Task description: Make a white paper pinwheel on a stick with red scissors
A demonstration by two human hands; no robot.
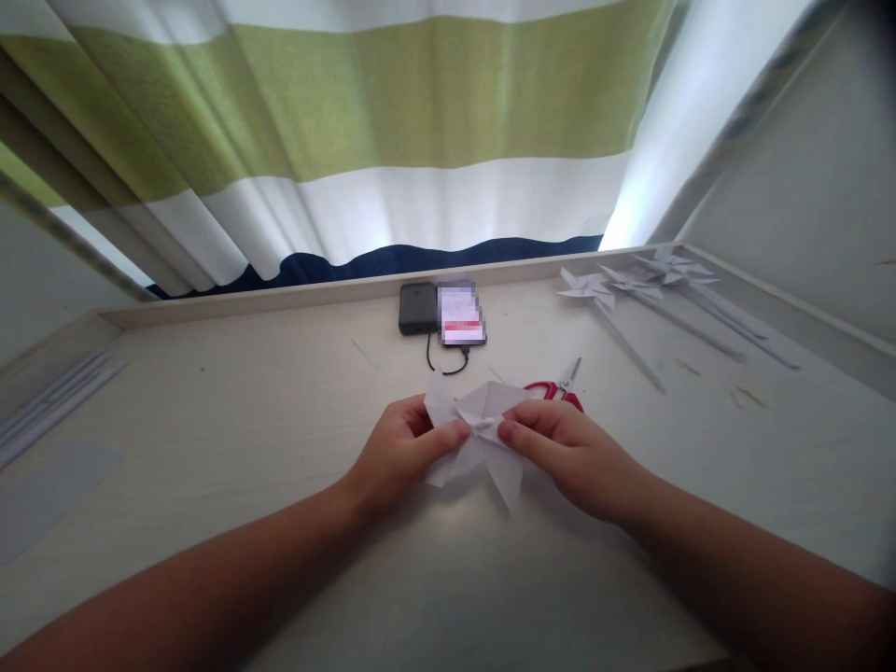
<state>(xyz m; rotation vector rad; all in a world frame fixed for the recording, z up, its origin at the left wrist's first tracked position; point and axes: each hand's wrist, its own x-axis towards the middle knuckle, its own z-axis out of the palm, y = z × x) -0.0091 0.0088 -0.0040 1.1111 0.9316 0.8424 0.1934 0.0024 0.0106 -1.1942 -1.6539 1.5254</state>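
A white paper pinwheel is held between my two hands above the table, its folded blades spread outward. My left hand pinches its left side, with the thumb near the centre. On the other side, my right hand grips it with thumb and fingers. A small white rolled piece pokes out at the centre between both thumbs. Just behind my right hand lies a pair of red-handled scissors, partly covered by that hand.
Several white paper pinwheels on sticks lie at the back right. A black power bank and a cabled phone rest near the back ledge. Paper sticks and a paper sheet are at the left. Scraps lie right.
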